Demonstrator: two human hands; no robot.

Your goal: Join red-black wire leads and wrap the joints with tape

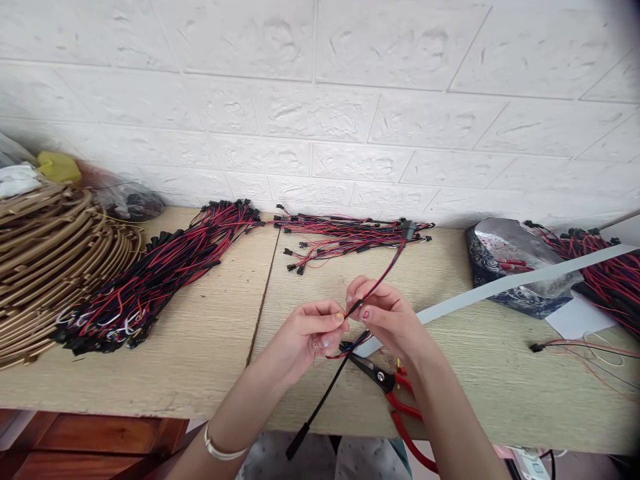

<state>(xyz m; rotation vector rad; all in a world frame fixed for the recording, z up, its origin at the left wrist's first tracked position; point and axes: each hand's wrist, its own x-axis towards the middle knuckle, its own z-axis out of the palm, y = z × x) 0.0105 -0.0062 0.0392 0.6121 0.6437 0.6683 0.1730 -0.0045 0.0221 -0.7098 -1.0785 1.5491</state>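
My left hand (315, 333) pinches a red-and-black wire lead (387, 272) at its lower part. My right hand (387, 313) pinches the same lead beside it, at a short black sleeve (355, 307). The lead's free end rises to the upper right and ends in a black plug connector (408, 231). A black cable (330, 387) with a thick black end (299, 443) slants down below my fingers; whether it joins the held lead is hidden. Under my right hand lie red-handled scissors (383, 378) and a pale flat strip (470, 297).
A big bundle of red and black wires (175, 273) lies at left beside coiled brown rings (65, 260). More leads (345, 233) lie along the wall. To the right stand a dark patterned bag (480, 260), another wire pile (613, 273) and a loose lead (560, 343).
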